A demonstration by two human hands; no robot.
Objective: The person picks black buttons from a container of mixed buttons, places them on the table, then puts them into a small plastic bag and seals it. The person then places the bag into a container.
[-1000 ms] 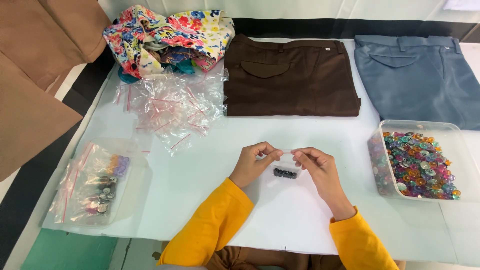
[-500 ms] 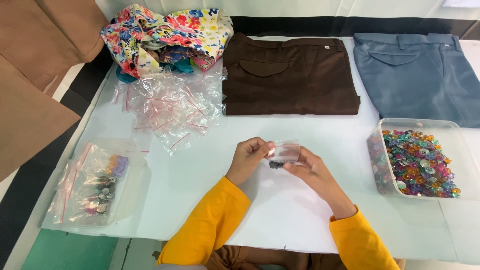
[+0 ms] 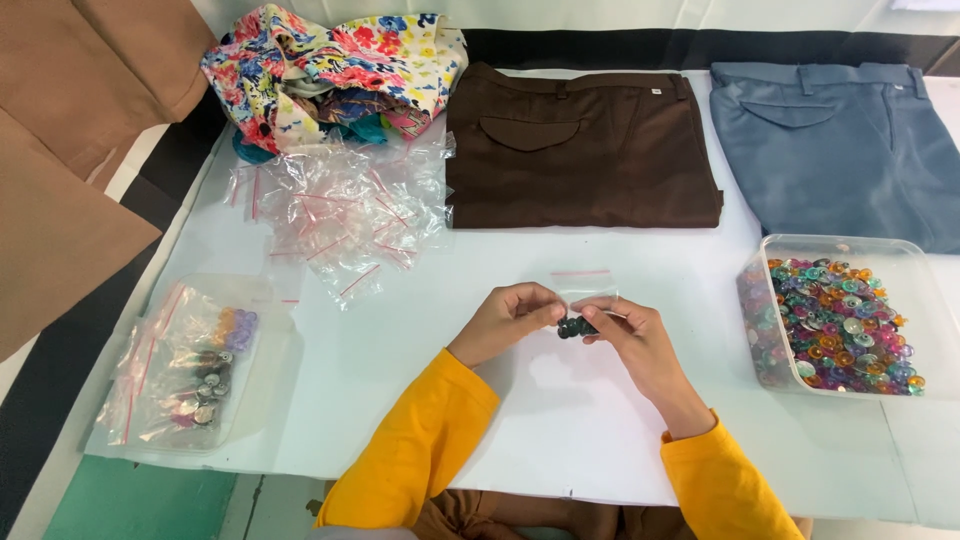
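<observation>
Both my hands meet over the white table (image 3: 620, 450), a little in front of me. Together they pinch a small clear zip bag (image 3: 585, 295) with a red seal strip, holding several dark buttons (image 3: 574, 327) at its bottom. My left hand (image 3: 510, 318) grips the bag's left side with thumb and fingertips. The bag's right side is held by my right hand (image 3: 635, 338). The bag's top edge tilts away from me. Yellow sleeves cover both forearms.
A clear tub (image 3: 850, 250) of several coloured buttons stands at the right. Filled bags lie in a clear tray (image 3: 180, 375) at the left. A heap of empty zip bags (image 3: 340, 215), floral cloth (image 3: 330, 65), brown trousers (image 3: 580, 150) and blue trousers (image 3: 840, 130) lie farther back.
The bag was stretched flat between my hands, then lifted; now its top has tipped away and the dark buttons sit between my fingertips.
</observation>
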